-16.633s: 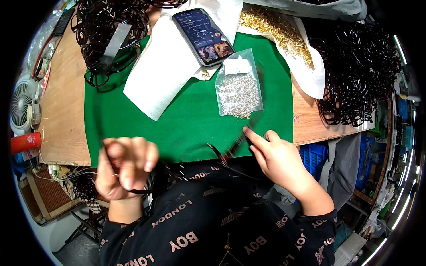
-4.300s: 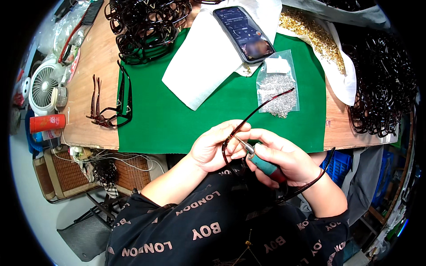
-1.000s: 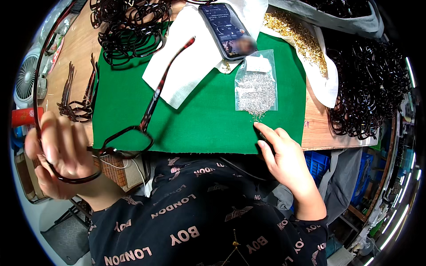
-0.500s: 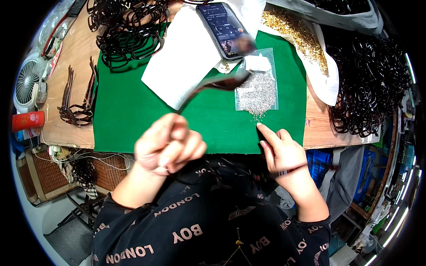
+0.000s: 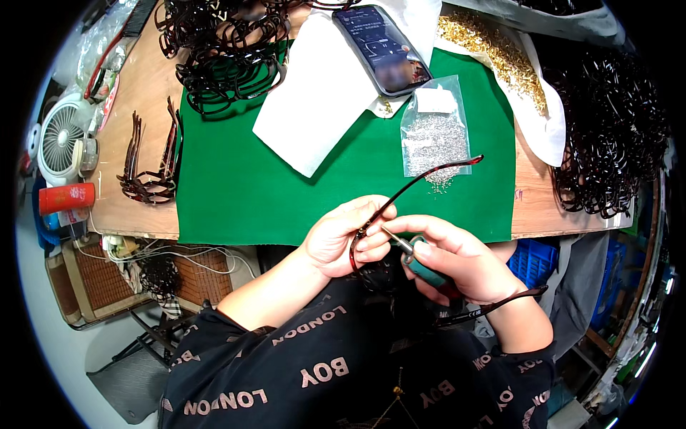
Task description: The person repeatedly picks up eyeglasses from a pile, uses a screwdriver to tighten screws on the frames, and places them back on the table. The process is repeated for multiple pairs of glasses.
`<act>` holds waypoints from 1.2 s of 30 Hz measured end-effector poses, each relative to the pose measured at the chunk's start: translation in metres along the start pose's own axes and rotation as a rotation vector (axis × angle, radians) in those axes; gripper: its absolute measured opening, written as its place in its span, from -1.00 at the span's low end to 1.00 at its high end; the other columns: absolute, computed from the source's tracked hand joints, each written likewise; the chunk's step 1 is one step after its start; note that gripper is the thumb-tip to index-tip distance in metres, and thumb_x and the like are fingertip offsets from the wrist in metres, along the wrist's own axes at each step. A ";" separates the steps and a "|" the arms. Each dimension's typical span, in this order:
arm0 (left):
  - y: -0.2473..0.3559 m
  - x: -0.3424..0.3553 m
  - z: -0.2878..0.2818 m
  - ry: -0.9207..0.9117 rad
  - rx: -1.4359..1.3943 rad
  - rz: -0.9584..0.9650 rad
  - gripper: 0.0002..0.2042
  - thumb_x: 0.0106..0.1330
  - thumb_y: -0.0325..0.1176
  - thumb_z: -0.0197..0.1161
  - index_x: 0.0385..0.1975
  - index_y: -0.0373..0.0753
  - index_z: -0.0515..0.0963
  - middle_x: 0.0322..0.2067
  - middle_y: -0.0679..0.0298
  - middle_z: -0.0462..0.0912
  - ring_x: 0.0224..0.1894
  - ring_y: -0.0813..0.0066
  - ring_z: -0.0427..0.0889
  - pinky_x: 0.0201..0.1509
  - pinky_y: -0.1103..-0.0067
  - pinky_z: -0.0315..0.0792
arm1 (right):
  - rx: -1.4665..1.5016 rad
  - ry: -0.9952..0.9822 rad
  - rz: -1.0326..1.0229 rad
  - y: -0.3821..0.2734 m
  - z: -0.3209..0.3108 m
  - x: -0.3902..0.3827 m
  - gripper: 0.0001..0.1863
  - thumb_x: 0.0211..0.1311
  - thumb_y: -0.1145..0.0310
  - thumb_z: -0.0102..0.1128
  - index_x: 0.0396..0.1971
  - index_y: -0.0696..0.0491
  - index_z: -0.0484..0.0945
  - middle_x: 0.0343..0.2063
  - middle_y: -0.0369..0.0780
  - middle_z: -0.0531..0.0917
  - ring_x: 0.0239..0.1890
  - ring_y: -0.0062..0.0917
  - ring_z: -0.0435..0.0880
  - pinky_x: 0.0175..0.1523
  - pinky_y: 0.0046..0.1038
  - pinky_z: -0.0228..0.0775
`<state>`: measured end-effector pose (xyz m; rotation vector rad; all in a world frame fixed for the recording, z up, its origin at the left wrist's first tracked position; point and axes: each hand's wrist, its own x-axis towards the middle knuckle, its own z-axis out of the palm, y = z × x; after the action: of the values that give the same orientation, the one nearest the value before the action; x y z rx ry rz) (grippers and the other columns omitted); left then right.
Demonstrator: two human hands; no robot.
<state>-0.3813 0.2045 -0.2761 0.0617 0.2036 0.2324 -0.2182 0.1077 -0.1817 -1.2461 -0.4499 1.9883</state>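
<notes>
My left hand (image 5: 350, 236) is closed around the corner of a dark tortoiseshell eyeglass frame (image 5: 426, 174), above the green mat's near edge. One temple arm slants up over a clear bag of tiny silver screws (image 5: 437, 136); the other passes by my right wrist, and the front is partly hidden. My right hand (image 5: 464, 261) is closed on a screwdriver (image 5: 423, 274) with a teal and red handle and thin metal tip. Its fingertips are right beside the left hand's fingers at the hinge. Whether they pinch a screw is too small to tell.
The green mat (image 5: 243, 193) covers the wooden table, with a white cloth (image 5: 300, 136) and a phone (image 5: 382, 50) on it. Gold-coloured small parts (image 5: 493, 53) lie at the far right. Eyeglass frames stand in piles (image 5: 229, 64) left and right (image 5: 607, 136). A fan (image 5: 63, 139) stands left.
My right hand has left the spilled screws and come to the frame's hinge. My left hand has brought the swinging frame rightward and lower, and holds it steadier. The screwdriver now shows.
</notes>
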 end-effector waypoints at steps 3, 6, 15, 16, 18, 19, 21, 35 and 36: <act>-0.001 0.000 0.001 0.022 0.026 0.016 -0.76 0.29 -0.28 0.03 -0.29 -0.38 0.42 -0.47 0.33 0.35 -0.68 0.69 0.24 -0.65 0.70 0.18 | 0.079 -0.003 0.016 0.003 0.003 0.008 -0.64 0.29 0.29 -0.09 0.06 0.03 0.29 -0.56 -0.36 0.42 -0.73 -0.77 0.35 -0.71 -0.77 0.08; -0.002 0.000 0.000 0.038 0.039 0.028 -0.76 0.29 -0.29 0.03 -0.27 -0.38 0.42 -0.40 0.31 0.40 -0.68 0.70 0.24 -0.64 0.69 0.19 | 0.103 0.003 0.017 0.002 0.005 0.011 -0.65 0.29 0.27 -0.08 0.03 0.03 0.30 -0.54 -0.36 0.44 -0.74 -0.77 0.33 -0.72 -0.76 0.07; -0.002 0.002 0.003 0.025 0.067 -0.016 -0.77 0.34 -0.28 -0.04 -0.22 -0.34 0.39 -0.51 0.36 0.37 -0.62 0.70 0.26 -0.54 0.74 0.21 | 0.238 -0.040 -0.046 0.019 -0.004 0.015 -0.66 0.26 0.22 -0.04 -0.03 0.07 0.31 -0.42 -0.29 0.55 -0.69 -0.69 0.49 -0.75 -0.74 0.15; -0.001 0.001 0.004 0.033 0.076 -0.020 -0.76 0.34 -0.27 -0.04 -0.21 -0.34 0.39 -0.51 0.36 0.36 -0.61 0.70 0.26 -0.54 0.74 0.21 | 0.229 -0.034 -0.046 0.018 -0.004 0.015 -0.66 0.26 0.23 -0.04 -0.03 0.08 0.31 -0.42 -0.29 0.55 -0.69 -0.69 0.49 -0.74 -0.74 0.15; 0.000 0.001 0.007 0.053 0.112 -0.021 -0.76 0.33 -0.27 -0.02 -0.22 -0.34 0.39 -0.51 0.35 0.35 -0.61 0.70 0.26 -0.53 0.73 0.22 | 0.210 -0.022 -0.044 0.016 -0.004 0.014 -0.66 0.26 0.26 -0.03 -0.04 0.09 0.31 -0.43 -0.29 0.55 -0.68 -0.70 0.49 -0.72 -0.75 0.16; -0.002 0.000 0.009 0.060 0.138 -0.017 -0.76 0.32 -0.27 -0.01 -0.22 -0.34 0.39 -0.52 0.35 0.35 -0.61 0.69 0.25 -0.53 0.72 0.22 | 0.105 -0.022 -0.067 0.018 -0.006 0.013 -0.66 0.25 0.27 -0.02 -0.03 0.09 0.31 -0.42 -0.30 0.55 -0.66 -0.71 0.50 -0.69 -0.76 0.16; -0.002 -0.006 0.011 0.067 0.226 0.002 -0.75 0.29 -0.26 0.04 -0.26 -0.36 0.42 -0.55 0.34 0.35 -0.62 0.68 0.21 -0.54 0.68 0.19 | -0.108 -0.027 -0.108 0.022 -0.013 0.010 -0.66 0.24 0.30 -0.01 -0.02 0.07 0.30 -0.41 -0.30 0.55 -0.62 -0.73 0.51 -0.65 -0.78 0.16; 0.071 -0.042 0.049 0.645 2.200 1.155 -0.58 0.12 -0.28 0.21 -0.04 -0.35 0.39 -0.10 0.07 0.43 0.03 0.23 0.36 0.11 0.44 0.23 | -1.570 0.591 -0.333 0.013 -0.025 0.002 -0.63 0.17 0.31 0.00 0.01 -0.08 0.38 -0.50 -0.08 0.43 -0.55 -0.26 0.54 -0.46 -0.31 0.41; 0.058 -0.041 0.056 0.540 2.411 1.002 -0.57 0.04 -0.30 0.27 -0.08 -0.34 0.41 -0.15 0.07 0.47 -0.07 0.20 0.42 0.04 0.44 0.27 | -1.593 0.590 -0.314 0.012 -0.024 0.002 -0.63 0.16 0.31 0.00 0.01 -0.08 0.38 -0.50 -0.08 0.43 -0.55 -0.25 0.54 -0.46 -0.31 0.41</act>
<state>-0.4215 0.2494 -0.2085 2.5652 0.8898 0.8797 -0.2026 0.0989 -0.2012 -2.2811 -1.9110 0.6185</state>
